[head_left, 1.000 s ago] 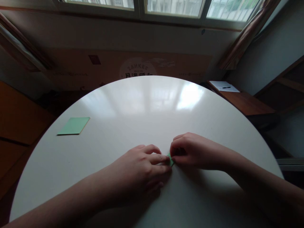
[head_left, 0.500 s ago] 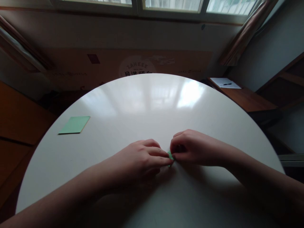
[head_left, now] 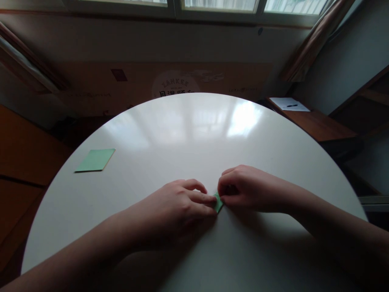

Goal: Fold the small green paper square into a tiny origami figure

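Likely light and easily creased, the paper (head_left: pixel 218 204) suits edge holds, right hand (head_left: pixel 241 189) pinching it, left hand (head_left: pixel 182 205) spread against it.

Right here, just below and right of centre frame, small paper (head_left: pixel 218 204) sits between my left hand (head_left: pixel 184 205) and my right hand (head_left: pixel 243 188), touching both! Mid-left, a paper pad (head_left: pixel 95 160) lies on the table (head_left: pixel 170 158). Upper right, beyond its edge: pen (head_left: pixel 292 106) on sheet (head_left: pixel 281 103), sheet on side table (head_left: pixel 325 125). Window (head_left: pixel 219 5) along the top, behind.
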A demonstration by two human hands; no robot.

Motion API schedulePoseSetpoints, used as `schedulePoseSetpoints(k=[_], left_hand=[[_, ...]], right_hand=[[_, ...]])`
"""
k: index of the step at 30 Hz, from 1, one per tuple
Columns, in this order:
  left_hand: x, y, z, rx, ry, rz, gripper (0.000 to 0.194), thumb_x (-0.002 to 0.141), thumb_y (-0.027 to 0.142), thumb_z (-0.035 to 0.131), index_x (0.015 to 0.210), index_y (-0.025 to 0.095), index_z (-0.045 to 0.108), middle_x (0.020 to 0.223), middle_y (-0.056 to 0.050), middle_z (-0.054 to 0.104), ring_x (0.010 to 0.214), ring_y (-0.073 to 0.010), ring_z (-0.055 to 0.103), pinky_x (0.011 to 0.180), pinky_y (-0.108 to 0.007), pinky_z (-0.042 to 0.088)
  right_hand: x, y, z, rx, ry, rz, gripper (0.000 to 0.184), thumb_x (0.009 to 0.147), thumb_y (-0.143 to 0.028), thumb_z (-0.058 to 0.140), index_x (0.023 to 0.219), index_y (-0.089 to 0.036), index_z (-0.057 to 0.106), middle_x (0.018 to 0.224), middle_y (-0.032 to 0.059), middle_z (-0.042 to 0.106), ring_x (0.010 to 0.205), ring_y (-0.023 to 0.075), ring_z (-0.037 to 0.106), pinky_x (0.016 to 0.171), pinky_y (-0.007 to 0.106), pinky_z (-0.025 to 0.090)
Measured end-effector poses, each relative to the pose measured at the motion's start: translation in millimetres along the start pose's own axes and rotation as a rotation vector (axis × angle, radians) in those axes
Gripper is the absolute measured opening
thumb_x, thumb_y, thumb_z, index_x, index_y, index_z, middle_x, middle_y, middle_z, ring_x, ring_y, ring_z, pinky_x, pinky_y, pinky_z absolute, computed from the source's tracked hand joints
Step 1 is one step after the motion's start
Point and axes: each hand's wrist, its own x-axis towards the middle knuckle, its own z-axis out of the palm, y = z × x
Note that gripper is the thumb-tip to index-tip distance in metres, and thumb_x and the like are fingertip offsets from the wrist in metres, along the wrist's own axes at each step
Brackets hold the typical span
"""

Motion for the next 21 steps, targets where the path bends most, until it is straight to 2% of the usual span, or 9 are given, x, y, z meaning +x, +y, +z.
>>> schedulePoseSetpoints(k=[5, 13, 21], left_hand=[[-0.2, -1.2, 0.1, -0.017, -0.001, 0.005, 0.024, 0.092, 0.013, 0.055, 0.107, 0.026, 0.069, 0.107, -0.003, 0.074, 0.099, -0.0201, 0.065, 0.092, -0.031, 0.05], [-4.9, 2.5, 7.9, 0.019, 0.01, -0.017, 0.022, 0.093, 0.018, 0.056, 0.11, 0.026, 0.068, 0.109, -0.005, 0.073, 0.103, -0.0223, 0.063, 0.092, -0.034, 0.048], [-2.8, 1.8, 11.7, 0.111, -0.049, -0.044, 0.024, 0.098, 0.019, 0.051, 0.116, 0.024, 0.065, 0.115, -0.004, 0.071, 0.106, -0.022, 0.06, 0.092, -0.034, 0.046]], right_hand=[[-1.2, 2.1, 1.5, -0.019, 0.005, -0.026, 0.007, 0.083, -0.019, 0.064, 0.078, -0.02, 0.068, 0.076, -0.0031, 0.068, 0.066, 0.0105, 0.056, 0.059, 0.022, 0.037], [2.7, 7.6, -0.1, -0.061, 0.017, -0.182, 0.009, 0.085, -0.016, 0.065, 0.076, -0.019, 0.064, 0.076, -0.0033, 0.062, 0.063, 0.0083, 0.051, 0.059, 0.021, 0.036], [3.1, 7.3, -1.1, -0.014, 0.008, -0.164, 0.008, 0.083, -0.014, 0.064, 0.076, -0.018, 0.065, 0.075, -0.0017, 0.063, 0.063, 0.0101, 0.052, 0.059, 0.022, 0.037]])
